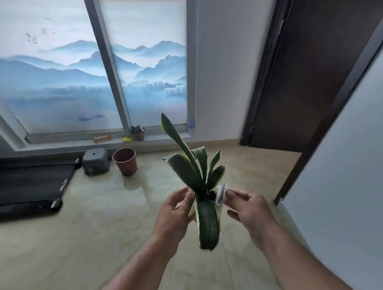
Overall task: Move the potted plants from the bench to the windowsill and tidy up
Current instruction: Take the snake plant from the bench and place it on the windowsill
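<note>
I hold a potted plant (pixel 207 218) with long dark green, pale-edged leaves in front of me, above the floor. Its pale pot is mostly hidden behind a drooping leaf and my fingers. My left hand (pixel 174 217) grips the pot's left side. My right hand (pixel 248 210) pinches its right rim, beside a small white tag. Ahead, on the low windowsill (pixel 66 144), stands a small potted plant (pixel 138 132) in a brown pot.
An empty terracotta pot (pixel 125 160) and a grey plastic stool (pixel 96 161) stand on the floor below the sill. A black treadmill (pixel 29 185) lies at the left. An orange object (pixel 101 139) and a yellow one (pixel 127 138) rest on the sill. A dark door (pixel 303 76) is at right.
</note>
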{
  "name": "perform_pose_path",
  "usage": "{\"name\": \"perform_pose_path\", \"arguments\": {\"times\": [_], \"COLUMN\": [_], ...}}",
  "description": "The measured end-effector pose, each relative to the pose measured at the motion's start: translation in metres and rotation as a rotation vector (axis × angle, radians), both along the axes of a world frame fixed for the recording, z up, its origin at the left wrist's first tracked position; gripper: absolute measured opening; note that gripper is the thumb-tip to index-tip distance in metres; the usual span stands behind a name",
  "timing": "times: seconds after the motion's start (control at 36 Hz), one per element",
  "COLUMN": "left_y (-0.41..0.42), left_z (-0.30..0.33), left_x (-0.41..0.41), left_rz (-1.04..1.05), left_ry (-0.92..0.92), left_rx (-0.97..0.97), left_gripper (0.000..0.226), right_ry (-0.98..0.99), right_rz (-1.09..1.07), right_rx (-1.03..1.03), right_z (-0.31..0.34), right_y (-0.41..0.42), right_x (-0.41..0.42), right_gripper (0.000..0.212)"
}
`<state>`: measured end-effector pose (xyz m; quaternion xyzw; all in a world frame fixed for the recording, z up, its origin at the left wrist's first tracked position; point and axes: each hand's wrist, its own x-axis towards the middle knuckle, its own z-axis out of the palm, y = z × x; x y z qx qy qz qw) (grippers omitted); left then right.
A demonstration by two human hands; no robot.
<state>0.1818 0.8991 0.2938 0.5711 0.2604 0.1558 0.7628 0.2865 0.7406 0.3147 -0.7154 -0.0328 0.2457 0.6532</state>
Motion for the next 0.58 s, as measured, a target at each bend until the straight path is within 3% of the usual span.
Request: {"name": "perform_pose_path", "arguments": {"times": [0.31,0.58], "left_y": [0.124,0.239], "left_z": [-0.028,-0.018], "left_x": [0.129,0.239], "left_rz": [0.076,0.163], "left_ry": [0.046,0.062], "left_rx": [-0.020,-0.023], "left_gripper": [0.030,0.033], "right_ry": [0.033,0.077], "right_rz": [0.093,0.163], "right_rx": [0.013,0.020], "right_z": [-0.038,-0.029], "right_y": [0.130,0.257], "right_x": [0.144,0.265], "right_gripper": [0.016,0.014]}}
